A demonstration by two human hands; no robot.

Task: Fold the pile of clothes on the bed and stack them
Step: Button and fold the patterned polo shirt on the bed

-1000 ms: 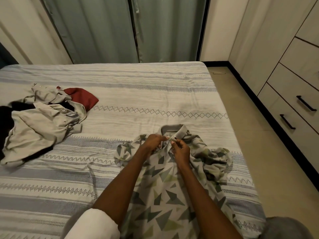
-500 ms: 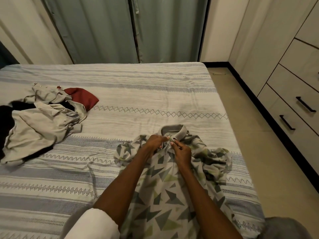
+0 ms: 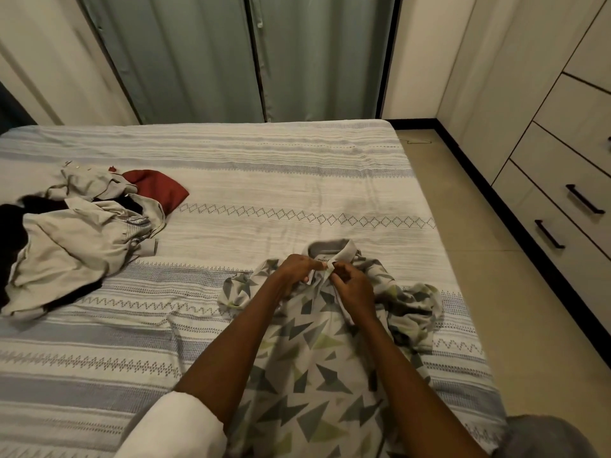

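A grey polo shirt with a triangle print [image 3: 310, 375] lies spread front-up on the striped bed [image 3: 264, 180], collar away from me. My left hand [image 3: 297, 271] pinches the placket edge just below the collar. My right hand [image 3: 353, 289] pinches the opposite placket edge, fingertips almost meeting the left ones. The shirt's right sleeve is bunched up at the bed's right side. A loose pile of clothes [image 3: 72, 246] sits at the left: beige garments, something black beneath, and a dark red piece [image 3: 158, 186] at its far edge.
Grey-green curtains [image 3: 251, 57] hang behind the bed's far edge. A wardrobe with drawers and black handles [image 3: 582, 200] lines the right wall, with a strip of tiled floor [image 3: 496, 276] between it and the bed.
Both hands stay at the collar and placket, with only small finger movements. The shirt and the pile have not shifted.
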